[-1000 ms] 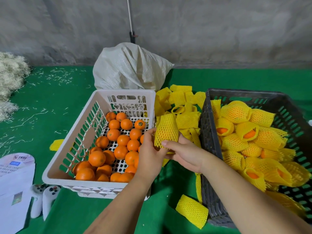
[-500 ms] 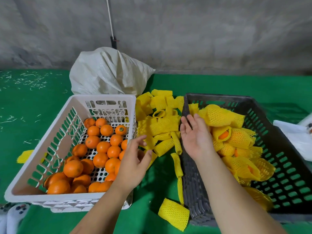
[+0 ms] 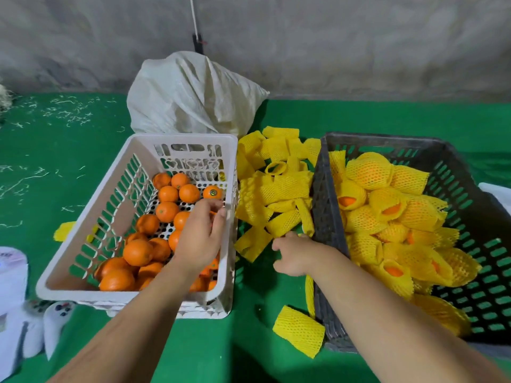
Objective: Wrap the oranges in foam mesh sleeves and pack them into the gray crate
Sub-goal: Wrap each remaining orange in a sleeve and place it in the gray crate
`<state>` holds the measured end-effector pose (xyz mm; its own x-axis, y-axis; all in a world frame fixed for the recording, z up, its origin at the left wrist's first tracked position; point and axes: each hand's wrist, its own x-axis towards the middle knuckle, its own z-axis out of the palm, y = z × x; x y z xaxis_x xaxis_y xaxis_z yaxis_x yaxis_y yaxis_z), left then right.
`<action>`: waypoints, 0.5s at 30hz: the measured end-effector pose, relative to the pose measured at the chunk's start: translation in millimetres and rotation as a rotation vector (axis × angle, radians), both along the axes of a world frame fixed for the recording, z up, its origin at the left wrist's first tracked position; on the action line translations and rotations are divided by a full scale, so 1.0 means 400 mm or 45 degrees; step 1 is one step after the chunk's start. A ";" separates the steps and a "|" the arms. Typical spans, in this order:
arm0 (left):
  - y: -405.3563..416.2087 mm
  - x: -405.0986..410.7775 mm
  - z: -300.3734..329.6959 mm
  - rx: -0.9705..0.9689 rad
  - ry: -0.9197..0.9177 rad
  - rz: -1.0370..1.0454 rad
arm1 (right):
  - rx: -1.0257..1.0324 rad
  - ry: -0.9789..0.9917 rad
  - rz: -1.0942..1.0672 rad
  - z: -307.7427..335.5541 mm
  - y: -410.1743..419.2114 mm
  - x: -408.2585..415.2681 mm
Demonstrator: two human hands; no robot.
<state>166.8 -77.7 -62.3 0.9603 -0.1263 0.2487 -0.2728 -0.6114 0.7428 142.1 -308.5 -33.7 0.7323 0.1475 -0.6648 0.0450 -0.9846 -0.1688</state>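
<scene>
Bare oranges point(image 3: 137, 252) lie in the white crate point(image 3: 179, 138) on the left. My left hand point(image 3: 201, 236) reaches into that crate with its fingers curled over an orange, of which only a sliver shows. A pile of yellow foam mesh sleeves point(image 3: 279, 186) lies between the two crates. Low over the pile's near end is my right hand point(image 3: 293, 252), thumb spread, fingertips touching a sleeve beside the gray crate's wall point(image 3: 326, 217). Several wrapped oranges point(image 3: 370, 170) fill the left part of the gray crate.
One loose sleeve point(image 3: 300, 331) lies on the green cloth by the gray crate's near corner, another point(image 3: 62, 230) left of the white crate. A white sack point(image 3: 193, 98) stands behind the crates. A game controller point(image 3: 55, 324) and white paper point(image 3: 11, 272) lie at the lower left.
A second ago both hands held a sleeved orange. The right hand then went to the gray crate and has come back to the sleeve pile. The left hand moved into the white crate.
</scene>
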 end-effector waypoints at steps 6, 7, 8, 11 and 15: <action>0.100 -0.011 -0.071 1.014 0.875 -0.351 | -0.395 0.300 0.703 -0.056 0.083 -0.061; 0.098 -0.020 -0.076 1.073 1.011 -0.360 | -0.438 0.322 0.790 -0.072 0.094 -0.076; 0.095 -0.024 -0.081 1.089 1.095 -0.353 | -0.480 0.328 0.858 -0.093 0.104 -0.087; 0.081 -0.019 -0.064 1.092 1.059 -0.383 | -0.565 0.383 0.950 -0.134 0.127 -0.113; 0.072 -0.012 -0.055 1.074 0.949 -0.354 | -0.665 0.546 0.841 -0.146 0.135 -0.113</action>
